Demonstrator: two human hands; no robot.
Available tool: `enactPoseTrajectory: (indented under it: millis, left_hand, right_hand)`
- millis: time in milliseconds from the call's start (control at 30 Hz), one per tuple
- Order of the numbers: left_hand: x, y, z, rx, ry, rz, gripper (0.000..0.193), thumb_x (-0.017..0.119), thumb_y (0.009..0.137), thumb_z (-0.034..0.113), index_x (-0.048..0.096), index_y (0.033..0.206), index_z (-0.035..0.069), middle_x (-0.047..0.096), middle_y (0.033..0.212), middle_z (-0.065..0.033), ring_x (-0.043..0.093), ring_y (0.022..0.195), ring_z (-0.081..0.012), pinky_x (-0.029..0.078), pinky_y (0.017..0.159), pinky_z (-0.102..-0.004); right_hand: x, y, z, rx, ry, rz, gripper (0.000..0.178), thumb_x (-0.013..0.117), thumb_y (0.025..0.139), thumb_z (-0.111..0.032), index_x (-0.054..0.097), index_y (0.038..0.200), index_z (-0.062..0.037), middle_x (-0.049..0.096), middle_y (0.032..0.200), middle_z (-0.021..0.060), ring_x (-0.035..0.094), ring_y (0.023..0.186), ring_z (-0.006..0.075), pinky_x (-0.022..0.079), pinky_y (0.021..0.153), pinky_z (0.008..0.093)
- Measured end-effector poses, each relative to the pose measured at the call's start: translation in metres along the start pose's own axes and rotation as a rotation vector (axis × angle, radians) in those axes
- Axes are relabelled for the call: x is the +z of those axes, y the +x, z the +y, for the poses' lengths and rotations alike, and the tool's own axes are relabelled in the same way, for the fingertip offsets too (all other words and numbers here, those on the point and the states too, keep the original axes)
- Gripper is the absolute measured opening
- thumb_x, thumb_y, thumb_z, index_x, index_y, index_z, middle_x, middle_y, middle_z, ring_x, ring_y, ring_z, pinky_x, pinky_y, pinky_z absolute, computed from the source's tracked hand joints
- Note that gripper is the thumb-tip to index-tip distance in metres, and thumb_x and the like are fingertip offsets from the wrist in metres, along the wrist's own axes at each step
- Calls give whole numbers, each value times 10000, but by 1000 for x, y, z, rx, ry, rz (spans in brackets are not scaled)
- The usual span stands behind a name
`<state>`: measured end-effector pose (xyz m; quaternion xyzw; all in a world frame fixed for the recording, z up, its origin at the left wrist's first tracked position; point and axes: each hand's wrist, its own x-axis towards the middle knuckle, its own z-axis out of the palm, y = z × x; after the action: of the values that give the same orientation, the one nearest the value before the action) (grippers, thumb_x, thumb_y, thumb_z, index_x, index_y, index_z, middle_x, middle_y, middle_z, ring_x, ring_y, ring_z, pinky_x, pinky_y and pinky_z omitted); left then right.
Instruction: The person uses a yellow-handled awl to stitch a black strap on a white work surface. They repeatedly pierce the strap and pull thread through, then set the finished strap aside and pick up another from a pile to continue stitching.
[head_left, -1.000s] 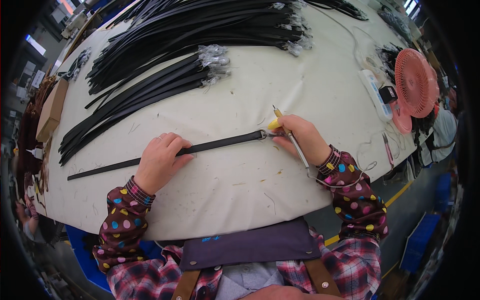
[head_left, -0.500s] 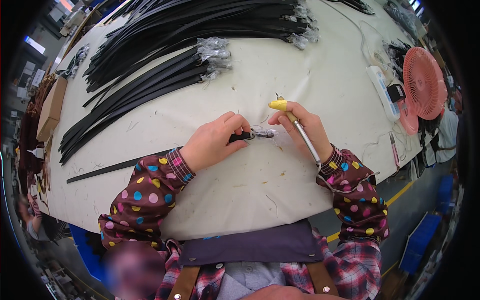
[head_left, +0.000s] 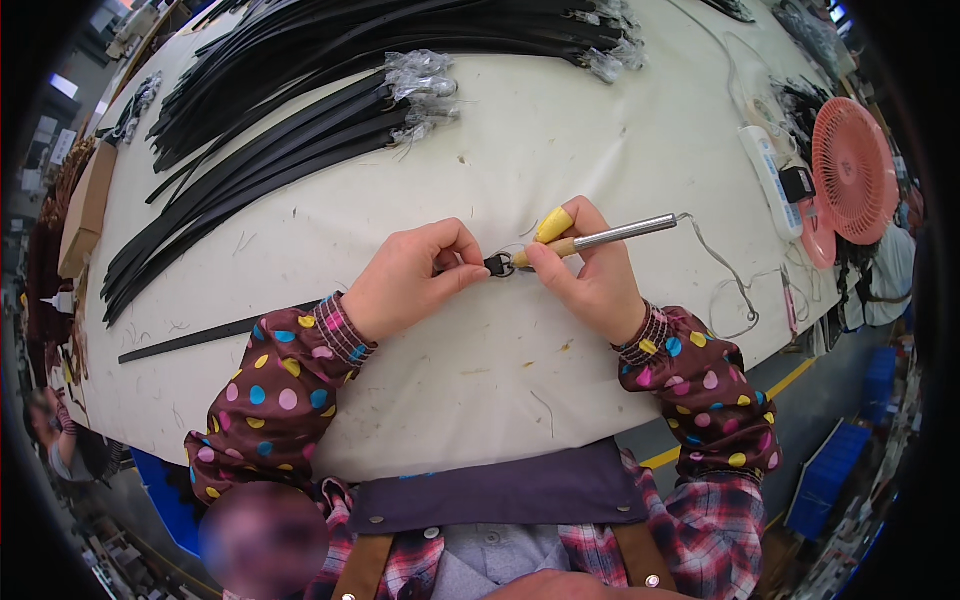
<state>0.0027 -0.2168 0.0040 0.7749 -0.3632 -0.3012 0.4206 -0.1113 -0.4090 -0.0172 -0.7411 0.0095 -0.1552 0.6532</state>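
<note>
Here, the left hand (head_left: 412,275) pinches the black strap (head_left: 215,336) near its right end, on the table (head_left: 590,390) nearer than the pile (head_left: 290,160). The right hand (head_left: 595,275) grips a tool (head_left: 632,229), tip by the ring (head_left: 508,261).

On the table (head_left: 480,390), the strap (head_left: 210,336) lies before strap bundles (head_left: 250,180), left of the fan (head_left: 853,170).

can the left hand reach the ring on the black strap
Probably yes: the left hand pinches the black strap beside the ring, though the corded tool in the right hand crowds it.
</note>
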Motion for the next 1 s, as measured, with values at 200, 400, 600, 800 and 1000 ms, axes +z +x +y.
enactPoseTrajectory:
  millis: [200, 400, 600, 800, 1000]
  left_hand:
    - [1, 0, -3, -116, -204, 36, 161, 680, 913, 99, 552, 913, 0, 652, 764, -50, 641, 682, -104, 513, 608, -241]
    - [0, -3, -6, 21, -48, 18, 143, 671, 903, 52, 554, 977, 14, 630, 848, -21, 599, 755, -58, 504, 614, -205]
    - [6, -6, 4, 193, 131, 92, 205, 699, 850, 46, 576, 1011, 12, 588, 807, -21, 563, 712, -83, 485, 591, -230]
    - [-1, 8, 8, -27, 100, -8, 180, 703, 855, 116, 613, 957, -3, 608, 813, -66, 576, 687, -136, 488, 623, -275]
    - [3, 10, 7, 26, 155, 62, 155, 686, 881, 135, 613, 898, -1, 632, 746, -78, 595, 649, -157, 493, 604, -298]
  right_hand:
    - [14, -1, 4, -36, -79, -31, 221, 691, 875, -93, 481, 907, -33, 577, 743, 13, 548, 648, 54, 441, 562, 220]
    - [13, -2, 7, -32, -108, 1, 204, 685, 873, -86, 489, 903, -38, 576, 733, 8, 502, 616, 46, 416, 541, 218]
    - [7, 1, 11, 26, 54, 102, 171, 662, 881, -65, 492, 878, -44, 570, 726, -5, 481, 625, 43, 399, 556, 213]
    - [9, 3, 7, 12, 58, 92, 168, 660, 884, -69, 495, 863, -44, 563, 725, -1, 476, 634, 39, 393, 565, 214]
    - [9, 3, 8, -8, 47, 72, 173, 668, 877, -66, 496, 877, -41, 560, 741, -5, 477, 632, 36, 393, 559, 210]
